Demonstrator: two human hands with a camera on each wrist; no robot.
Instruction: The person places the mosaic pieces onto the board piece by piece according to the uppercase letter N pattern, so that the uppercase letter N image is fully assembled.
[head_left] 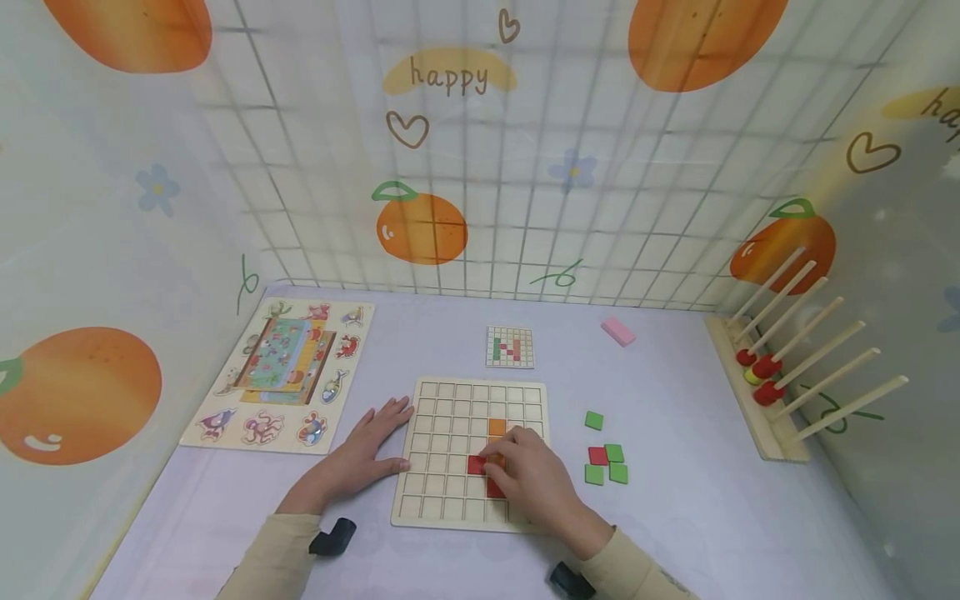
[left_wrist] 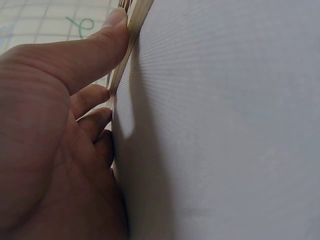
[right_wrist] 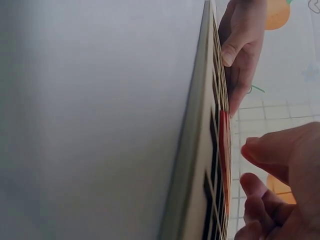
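Observation:
A wooden grid board (head_left: 442, 500) lies flat on the table, holding an orange tile (head_left: 497, 427), a red tile (head_left: 476, 465) and another red tile (head_left: 495, 488). More orange shows beneath the right fingers. My left hand (head_left: 367, 450) rests at the board's left side, fingers spread and thumb touching the edge. Over the tiles hovers my right hand (head_left: 536, 479), its fingers bent. The right wrist view shows the right thumb (right_wrist: 267, 150) apart from the fingers, with no tile visible between them.
Green tiles (head_left: 594, 420) and a red tile (head_left: 597, 456) lie right of the board. Behind it are a small pattern card (head_left: 510, 347) and a pink block (head_left: 618, 331). An animal puzzle board (head_left: 262, 427) is at left; a pegged bead rack (head_left: 772, 442) stands at right.

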